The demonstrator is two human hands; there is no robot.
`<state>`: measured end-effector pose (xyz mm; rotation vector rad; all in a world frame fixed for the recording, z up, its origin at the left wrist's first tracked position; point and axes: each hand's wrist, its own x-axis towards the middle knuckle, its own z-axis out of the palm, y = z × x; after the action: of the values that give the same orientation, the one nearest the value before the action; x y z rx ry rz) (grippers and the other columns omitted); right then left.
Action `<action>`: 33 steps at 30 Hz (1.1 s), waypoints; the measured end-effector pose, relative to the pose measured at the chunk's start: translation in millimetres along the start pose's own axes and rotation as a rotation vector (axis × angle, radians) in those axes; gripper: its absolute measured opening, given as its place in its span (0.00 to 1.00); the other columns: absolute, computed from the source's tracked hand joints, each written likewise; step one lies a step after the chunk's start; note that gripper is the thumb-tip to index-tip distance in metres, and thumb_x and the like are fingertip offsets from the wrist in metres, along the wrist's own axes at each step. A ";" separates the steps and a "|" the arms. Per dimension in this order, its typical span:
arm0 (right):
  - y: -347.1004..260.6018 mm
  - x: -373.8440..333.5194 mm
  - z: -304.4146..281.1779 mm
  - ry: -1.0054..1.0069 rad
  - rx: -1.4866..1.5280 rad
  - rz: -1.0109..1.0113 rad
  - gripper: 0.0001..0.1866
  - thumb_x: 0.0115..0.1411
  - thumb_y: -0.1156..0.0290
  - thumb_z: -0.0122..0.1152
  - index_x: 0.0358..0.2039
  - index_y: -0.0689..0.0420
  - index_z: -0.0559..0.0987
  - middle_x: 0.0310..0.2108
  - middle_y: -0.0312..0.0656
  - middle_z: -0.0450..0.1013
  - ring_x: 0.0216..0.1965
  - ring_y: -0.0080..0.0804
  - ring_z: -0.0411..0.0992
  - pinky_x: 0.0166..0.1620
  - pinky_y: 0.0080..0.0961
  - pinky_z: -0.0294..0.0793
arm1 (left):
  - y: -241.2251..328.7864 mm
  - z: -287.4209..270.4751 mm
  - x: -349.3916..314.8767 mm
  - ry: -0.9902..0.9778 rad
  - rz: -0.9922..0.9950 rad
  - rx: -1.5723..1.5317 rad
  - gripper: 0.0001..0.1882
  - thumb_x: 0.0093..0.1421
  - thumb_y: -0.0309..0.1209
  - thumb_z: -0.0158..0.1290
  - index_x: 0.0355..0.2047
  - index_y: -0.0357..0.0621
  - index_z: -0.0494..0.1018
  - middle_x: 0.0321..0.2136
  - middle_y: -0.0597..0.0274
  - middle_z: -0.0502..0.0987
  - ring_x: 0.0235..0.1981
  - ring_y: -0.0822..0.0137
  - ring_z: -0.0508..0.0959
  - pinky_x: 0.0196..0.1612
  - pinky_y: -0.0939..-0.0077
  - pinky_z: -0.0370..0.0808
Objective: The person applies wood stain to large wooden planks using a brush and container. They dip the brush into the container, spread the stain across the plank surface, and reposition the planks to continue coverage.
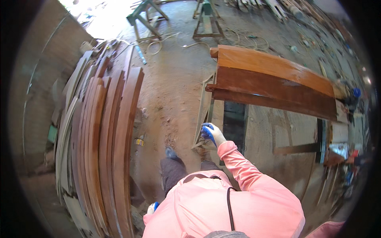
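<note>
My right hand (213,134), in a white glove with blue on the fingers, hangs in front of me beside a wooden trestle (197,131). Its fingers are loosely bent, a little apart, and nothing shows in them. Low at my left side, my left hand (152,207) wears the same kind of glove; my body hides most of it, so its fingers cannot be read. Long reddish-brown timber boards (129,131) stand in a row to the left. On the right, thick varnished boards (274,81) lie on the trestle.
Two sawhorses (207,23) stand at the far end, with a pale hose or cord (158,47) on the floor near them. A small yellow box (139,141) lies beside the left boards. Clutter lines the right side, and a wall (37,79) rises at left.
</note>
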<state>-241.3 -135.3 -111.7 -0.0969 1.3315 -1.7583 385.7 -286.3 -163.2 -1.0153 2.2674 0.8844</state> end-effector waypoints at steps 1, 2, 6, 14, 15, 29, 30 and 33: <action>-0.5 11.3 3.6 0.095 0.086 0.038 0.18 0.65 0.60 0.55 0.49 0.58 0.75 0.38 0.43 0.77 0.36 0.33 0.77 0.38 0.30 0.77 | -12.6 -11.3 12.9 -0.042 0.005 0.031 0.13 0.57 0.39 0.54 0.34 0.43 0.78 0.29 0.52 0.80 0.31 0.51 0.79 0.34 0.57 0.74; -0.8 21.9 5.9 0.158 0.193 0.036 0.18 0.65 0.60 0.55 0.50 0.57 0.74 0.37 0.43 0.76 0.35 0.34 0.77 0.38 0.30 0.77 | -26.2 -28.7 28.4 -0.083 0.024 0.079 0.13 0.57 0.39 0.54 0.33 0.43 0.78 0.28 0.52 0.80 0.30 0.52 0.79 0.32 0.58 0.74; 3.7 55.7 16.5 0.472 0.456 -0.027 0.18 0.63 0.58 0.57 0.49 0.55 0.74 0.36 0.44 0.76 0.34 0.37 0.77 0.39 0.34 0.78 | -82.6 -152.2 127.1 -0.148 0.192 0.327 0.12 0.56 0.40 0.55 0.29 0.45 0.79 0.25 0.55 0.80 0.25 0.55 0.79 0.28 0.60 0.75; 4.2 95.3 72.3 0.676 0.763 -0.061 0.13 0.63 0.61 0.57 0.43 0.54 0.77 0.35 0.42 0.78 0.33 0.39 0.77 0.41 0.37 0.78 | -40.1 -467.3 405.9 0.038 -0.121 -0.463 0.19 0.64 0.49 0.45 0.27 0.49 0.73 0.19 0.63 0.73 0.17 0.66 0.71 0.18 0.70 0.67; 0.8 97.1 78.4 0.668 0.742 -0.097 0.12 0.63 0.61 0.57 0.43 0.53 0.77 0.34 0.42 0.78 0.34 0.39 0.77 0.41 0.37 0.78 | -2.7 -489.1 434.0 0.005 -0.054 -0.561 0.18 0.63 0.44 0.50 0.30 0.41 0.74 0.21 0.57 0.76 0.20 0.65 0.75 0.24 0.65 0.70; -41.3 183.1 71.6 0.987 0.831 -0.165 0.34 0.58 0.57 0.66 0.62 0.51 0.64 0.59 0.49 0.62 0.57 0.50 0.64 0.53 0.44 0.71 | 559.3 -456.4 585.0 -0.203 0.937 0.477 0.30 0.63 0.51 0.47 0.57 0.41 0.67 0.51 0.49 0.73 0.53 0.50 0.73 0.55 0.62 0.69; -45.3 189.5 67.7 1.008 0.819 -0.165 0.34 0.58 0.57 0.66 0.62 0.50 0.64 0.61 0.49 0.59 0.59 0.51 0.61 0.55 0.44 0.69 | 582.1 -450.5 592.6 -0.179 0.977 0.482 0.31 0.63 0.51 0.47 0.58 0.41 0.66 0.52 0.48 0.73 0.53 0.50 0.73 0.55 0.62 0.69; -55.9 202.2 59.4 1.064 0.859 -0.117 0.35 0.57 0.57 0.67 0.63 0.50 0.64 0.66 0.49 0.53 0.65 0.52 0.53 0.61 0.45 0.63 | 640.1 -430.0 612.1 -0.150 1.003 0.514 0.33 0.63 0.52 0.47 0.60 0.40 0.63 0.53 0.48 0.72 0.54 0.50 0.72 0.56 0.62 0.69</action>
<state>-362.2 -315.9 -128.9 1.4174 1.0704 -2.4422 -555.8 -552.4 -53.1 0.4598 2.6192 0.6013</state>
